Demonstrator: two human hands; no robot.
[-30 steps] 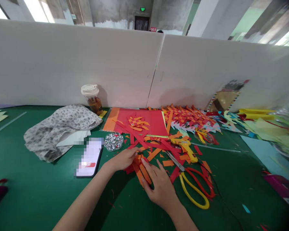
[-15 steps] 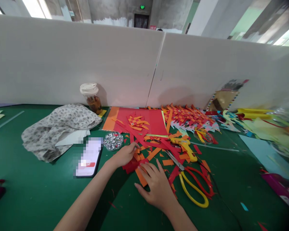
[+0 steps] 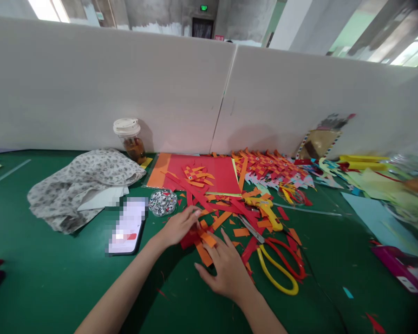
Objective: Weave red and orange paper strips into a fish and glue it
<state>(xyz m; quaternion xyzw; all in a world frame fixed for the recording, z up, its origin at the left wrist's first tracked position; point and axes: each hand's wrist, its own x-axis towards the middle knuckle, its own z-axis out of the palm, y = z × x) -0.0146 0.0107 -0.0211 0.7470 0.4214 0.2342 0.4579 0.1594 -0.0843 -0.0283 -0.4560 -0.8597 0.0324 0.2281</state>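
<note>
In front of me, my left hand point(image 3: 181, 226) is closed in a pinch at the upper edge of a small bundle of red and orange paper strips point(image 3: 190, 240). My right hand point(image 3: 226, 271) lies low on the other side, its fingers stretched out and thumb apart, the fingertips touching a folded orange strip point(image 3: 209, 239). Another orange strip point(image 3: 204, 253) points down toward me between the hands. Fingers hide part of the weave. Just beyond, a woven paper fish point(image 3: 197, 176) rests on red paper sheets point(image 3: 225, 174).
Scissors point(image 3: 277, 264) and a yellow glue gun point(image 3: 266, 211) lie to the right among paper scraps. Several woven fish point(image 3: 271, 164) are piled behind. On the left are a phone point(image 3: 128, 229), a box of googly eyes point(image 3: 163, 202), a patterned cloth point(image 3: 80, 190) and a lidded cup point(image 3: 130, 139).
An orange strip now stands out, folded over toward my right fingertips, where red paper showed before. My left hand has barely moved; the whole view has shifted slightly.
</note>
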